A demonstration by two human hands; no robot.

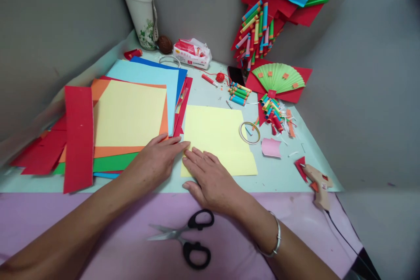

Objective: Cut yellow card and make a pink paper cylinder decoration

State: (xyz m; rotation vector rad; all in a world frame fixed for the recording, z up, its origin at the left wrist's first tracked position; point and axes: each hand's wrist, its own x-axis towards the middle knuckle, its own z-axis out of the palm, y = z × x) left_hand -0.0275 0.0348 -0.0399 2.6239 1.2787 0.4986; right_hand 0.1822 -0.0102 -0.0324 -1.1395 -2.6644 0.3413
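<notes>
Grip, head view: left hand (155, 159) reaches in with fingers extended and loosely together, its foremost fingertip at the left edge of the yellow sheet (213, 122). Right hand (213, 183) lies palm down across the sheet's lower left part, fingers flat and close to one another, thumb apart. We see nothing pinched in either; how hard the right palm presses, we cannot tell.

Position: sheet flat on the pale green covering (210, 89) of the worktop (124, 245), to the right of the stacked coloured paper (131, 113). A tape roll (259, 133) overlaps its right edge. Scissors (179, 233) lie on the near side of the worktop, blades a little open and pointing left; the glue gun (320, 183) is well off to the right.

Handling, our estimate: very light, thin and limp over its width, firmer where doubled. The right edge steps outward low down; fold or second layer, we cannot tell. We would expect it to slide easily on the covering, and to crease or tear if tugged at a corner. A flat palm should steady it better than fingertips, which could dent it.

Where to take hold: we favour the free lower right corner, thumb above and finger below, lifted gently. The left edge would also serve, with the other palm spread as anchor. Lifting at the right edge would disturb the roll.
</notes>
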